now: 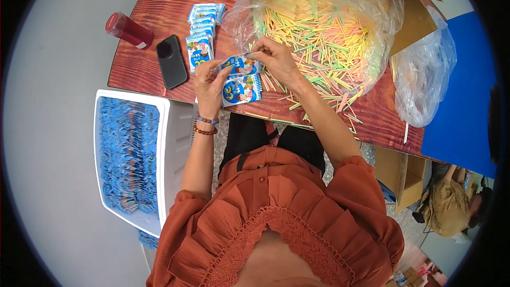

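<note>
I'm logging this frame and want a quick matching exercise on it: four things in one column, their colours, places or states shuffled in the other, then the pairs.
Things:
1. Left hand
2. Phone
3. Tub
4. Thin sticks

Descriptions:
A. White, filled with blue contents
B. Yellow, green and pink, heaped and partly scattered
C. Gripping a small packet
D. Black, lying flat on the table

Right pairs: 1-C, 2-D, 3-A, 4-B
</note>
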{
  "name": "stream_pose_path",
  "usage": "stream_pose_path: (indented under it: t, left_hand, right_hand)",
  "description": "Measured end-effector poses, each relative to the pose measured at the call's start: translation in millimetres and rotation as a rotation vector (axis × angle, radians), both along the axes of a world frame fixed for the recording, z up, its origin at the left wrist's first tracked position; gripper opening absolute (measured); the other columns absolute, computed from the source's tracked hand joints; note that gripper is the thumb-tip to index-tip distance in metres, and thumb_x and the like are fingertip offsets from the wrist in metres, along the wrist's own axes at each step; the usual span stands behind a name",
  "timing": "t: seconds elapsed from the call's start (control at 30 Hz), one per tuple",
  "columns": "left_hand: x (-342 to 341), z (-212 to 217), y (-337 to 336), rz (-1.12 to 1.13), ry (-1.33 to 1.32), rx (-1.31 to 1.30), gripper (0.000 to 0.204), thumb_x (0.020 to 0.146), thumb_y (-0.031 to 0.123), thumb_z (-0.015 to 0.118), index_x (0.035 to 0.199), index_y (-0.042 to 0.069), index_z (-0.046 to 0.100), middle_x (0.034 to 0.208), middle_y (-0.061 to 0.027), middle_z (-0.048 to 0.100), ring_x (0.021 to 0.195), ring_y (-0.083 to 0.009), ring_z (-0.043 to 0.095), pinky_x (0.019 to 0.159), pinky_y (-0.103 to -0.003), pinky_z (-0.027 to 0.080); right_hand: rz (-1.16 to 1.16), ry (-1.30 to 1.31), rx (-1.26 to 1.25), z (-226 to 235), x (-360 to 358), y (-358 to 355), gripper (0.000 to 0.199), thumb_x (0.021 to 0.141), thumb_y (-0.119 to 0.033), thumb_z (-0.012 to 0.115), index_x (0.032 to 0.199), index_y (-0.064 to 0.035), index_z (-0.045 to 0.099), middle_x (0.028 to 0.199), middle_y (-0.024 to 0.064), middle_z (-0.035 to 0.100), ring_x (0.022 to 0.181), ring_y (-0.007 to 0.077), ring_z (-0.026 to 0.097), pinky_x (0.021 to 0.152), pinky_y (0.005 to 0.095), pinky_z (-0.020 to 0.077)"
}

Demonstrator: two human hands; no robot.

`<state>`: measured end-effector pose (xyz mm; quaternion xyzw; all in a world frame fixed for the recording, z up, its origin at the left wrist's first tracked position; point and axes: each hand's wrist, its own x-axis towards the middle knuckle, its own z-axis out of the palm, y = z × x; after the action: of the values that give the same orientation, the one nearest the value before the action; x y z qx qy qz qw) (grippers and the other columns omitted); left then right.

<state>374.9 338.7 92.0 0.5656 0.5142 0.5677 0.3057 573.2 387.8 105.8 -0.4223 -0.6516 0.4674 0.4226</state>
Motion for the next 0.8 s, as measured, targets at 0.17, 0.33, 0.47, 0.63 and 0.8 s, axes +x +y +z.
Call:
stream_pose_path:
  t: [0.17, 0.33, 0.47, 0.63, 0.8]
  left_hand:
    - [20.0, 18.6, -0.4, -0.094, -0.446, -0.173, 0.006, 0.088, 0.008, 0.068, 0.091, 0.004, 0.064, 0.082, 0.0038, 0.062, 0.07, -0.0023, 0.054, 0.064, -0.019, 0.043]
    - [40.3, 20.3, -6.8, -0.054, -0.701, -0.237, 0.005, 0.089, 0.006, 0.065, 0.093, 0.004, 0.065, 0.085, 0.0014, 0.066, 0.073, -0.0028, 0.057, 0.064, -0.019, 0.046]
    - [48.3, 16.2, -8.7, -0.043, -0.706, -0.236, 0.008, 0.088, 0.005, 0.065, 0.096, 0.003, 0.067, 0.086, -0.0001, 0.067, 0.073, -0.0048, 0.06, 0.065, -0.02, 0.048]
    - [57.8, 7.2, -9.3, -0.078, -0.783, -0.307, 0.008, 0.09, 0.008, 0.065, 0.096, 0.002, 0.066, 0.086, -0.0006, 0.068, 0.073, -0.0059, 0.061, 0.065, -0.021, 0.049]
    - [66.0, 10.4, -8.0, -0.071, -0.914, -0.381, 0.013, 0.093, 0.016, 0.063, 0.093, 0.004, 0.066, 0.086, -0.0024, 0.068, 0.074, -0.0093, 0.064, 0.064, -0.026, 0.052]
  right_hand:
    - [0.053, 0.48, -0.269, 14.3, -7.7, -16.9, 0.009, 0.085, -0.007, 0.068, 0.088, 0.0004, 0.062, 0.078, 0.0007, 0.062, 0.071, 0.0057, 0.056, 0.062, 0.0204, 0.0441]
    - [-0.002, 0.442, -0.228, -0.9, 3.6, -23.7, 0.007, 0.088, -0.006, 0.065, 0.085, 0.0004, 0.064, 0.077, -0.0026, 0.062, 0.07, 0.001, 0.053, 0.058, 0.0178, 0.0411]
    - [-0.043, 0.266, -0.174, -1.2, 11.4, -28.5, 0.009, 0.088, -0.007, 0.066, 0.083, -0.0001, 0.065, 0.071, -0.0051, 0.057, 0.065, -0.0005, 0.046, 0.053, 0.018, 0.0353]
    - [-0.03, 0.323, -0.203, 4.0, 25.1, -31.4, 0.015, 0.091, -0.014, 0.065, 0.085, -0.0004, 0.068, 0.071, -0.0055, 0.058, 0.063, -0.0006, 0.046, 0.052, 0.0188, 0.0351]
    - [-0.077, 0.432, -0.196, 2.0, 41.3, -27.9, 0.02, 0.095, -0.018, 0.058, 0.092, -0.0002, 0.066, 0.076, -0.0026, 0.061, 0.07, 0.0045, 0.055, 0.061, 0.0212, 0.0436]
